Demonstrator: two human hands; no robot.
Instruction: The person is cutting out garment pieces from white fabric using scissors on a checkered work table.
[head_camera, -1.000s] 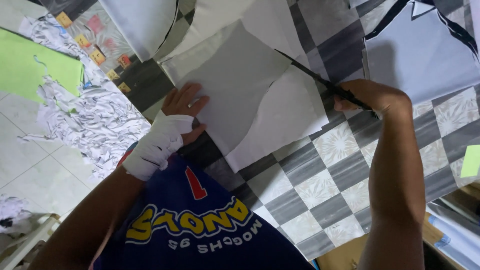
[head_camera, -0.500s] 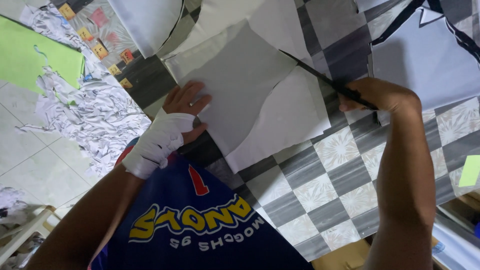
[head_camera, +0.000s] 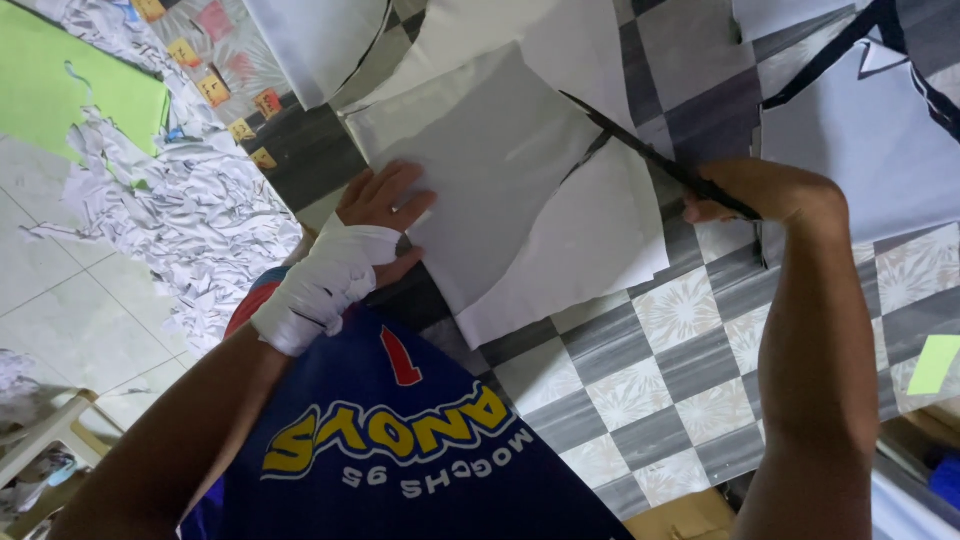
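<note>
White paper sheet (head_camera: 500, 170) lies flat on the grey-and-white checkered floor mat (head_camera: 650, 400), its near edge free. Bandaged left hand (head_camera: 375, 215) presses it open-palmed; right hand (head_camera: 770, 190) grips black scissors (head_camera: 650, 155) cutting in from the far edge.

I see a white bandage (head_camera: 318, 285) wound in overlapping turns around the left hand (head_camera: 372, 215) and wrist, frayed at the edges, fingers left bare. The right hand (head_camera: 770, 190) and both forearms are uncovered. I note a dark blue shirt (head_camera: 400, 450) with yellow outlined lettering, smaller white lettering, a red mark and red sleeve trim.
</note>
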